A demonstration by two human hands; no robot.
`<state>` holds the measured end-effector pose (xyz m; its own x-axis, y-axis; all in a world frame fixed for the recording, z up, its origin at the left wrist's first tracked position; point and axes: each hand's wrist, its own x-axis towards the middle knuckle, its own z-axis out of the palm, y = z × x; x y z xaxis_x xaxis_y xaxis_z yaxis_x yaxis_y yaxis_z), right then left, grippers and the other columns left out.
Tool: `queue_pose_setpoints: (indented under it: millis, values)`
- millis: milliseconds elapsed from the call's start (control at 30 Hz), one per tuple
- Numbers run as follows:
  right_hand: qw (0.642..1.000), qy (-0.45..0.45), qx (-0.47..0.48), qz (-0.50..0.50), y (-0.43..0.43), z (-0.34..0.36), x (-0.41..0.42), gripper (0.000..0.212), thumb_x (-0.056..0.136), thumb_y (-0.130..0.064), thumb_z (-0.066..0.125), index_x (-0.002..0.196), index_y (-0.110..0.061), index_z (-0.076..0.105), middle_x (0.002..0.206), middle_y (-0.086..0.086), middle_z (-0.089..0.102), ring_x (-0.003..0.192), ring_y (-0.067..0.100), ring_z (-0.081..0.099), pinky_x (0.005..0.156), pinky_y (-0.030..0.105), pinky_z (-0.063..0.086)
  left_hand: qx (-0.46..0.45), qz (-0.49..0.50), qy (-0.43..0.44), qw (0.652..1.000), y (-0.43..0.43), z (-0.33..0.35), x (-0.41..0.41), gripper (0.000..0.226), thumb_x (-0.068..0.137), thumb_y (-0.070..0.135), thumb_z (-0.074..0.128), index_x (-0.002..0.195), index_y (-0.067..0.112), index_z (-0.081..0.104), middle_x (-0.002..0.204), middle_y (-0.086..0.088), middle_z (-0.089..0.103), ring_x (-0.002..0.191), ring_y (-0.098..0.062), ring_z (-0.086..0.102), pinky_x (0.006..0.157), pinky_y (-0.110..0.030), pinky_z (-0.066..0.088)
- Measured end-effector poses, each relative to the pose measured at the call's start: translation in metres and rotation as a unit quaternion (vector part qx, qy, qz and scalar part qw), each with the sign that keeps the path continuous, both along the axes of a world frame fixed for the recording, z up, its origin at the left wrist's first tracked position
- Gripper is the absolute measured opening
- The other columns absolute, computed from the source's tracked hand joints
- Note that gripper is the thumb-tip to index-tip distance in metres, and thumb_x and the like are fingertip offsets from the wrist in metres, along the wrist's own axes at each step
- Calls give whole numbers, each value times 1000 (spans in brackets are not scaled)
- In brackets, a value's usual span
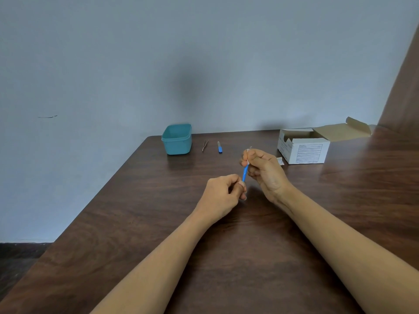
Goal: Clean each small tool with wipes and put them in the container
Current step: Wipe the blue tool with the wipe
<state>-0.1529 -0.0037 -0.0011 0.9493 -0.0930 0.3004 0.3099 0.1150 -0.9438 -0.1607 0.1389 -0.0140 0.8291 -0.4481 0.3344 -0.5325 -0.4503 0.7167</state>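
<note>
Blue tool (244, 173): I see left hand (220, 198) pinching its lower end, right hand (266, 173) pinching its top. Container (176, 139) sits at far edge of table (158, 223).

The left grip (221, 196) and right grip (265, 171) are bare hands on slim, likewise bare forearms (158, 257).

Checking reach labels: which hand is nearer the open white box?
Right. The right hand is just left of the white box, pinching the upper end of a blue tool; the left hand holds its lower end, farther left, nearer the person.
</note>
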Motion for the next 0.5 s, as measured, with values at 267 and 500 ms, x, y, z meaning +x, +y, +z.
queue_pose_setpoints:
  millis: [267, 500]
  values:
    - [994, 67, 83, 17, -5, -3, 0, 12, 91, -15, 58, 86, -15, 69, 77, -5, 70, 50, 3, 35, 58, 19, 31, -8, 21, 1, 1000, 1, -1, 2, 21, 97, 19, 51, 81, 20, 65, 70, 10, 67, 70, 5, 61, 67, 0, 41]
    - [997, 71, 28, -2, -7, 0, -3, 17, 91, -20, 59, 77, -11, 65, 55, -11, 56, 46, 5, 29, 51, 19, 27, -2, 25, 6, 1000, 0, -1, 2, 21, 96, 19, 52, 81, 21, 66, 67, 12, 66, 68, 7, 62, 67, 0, 41]
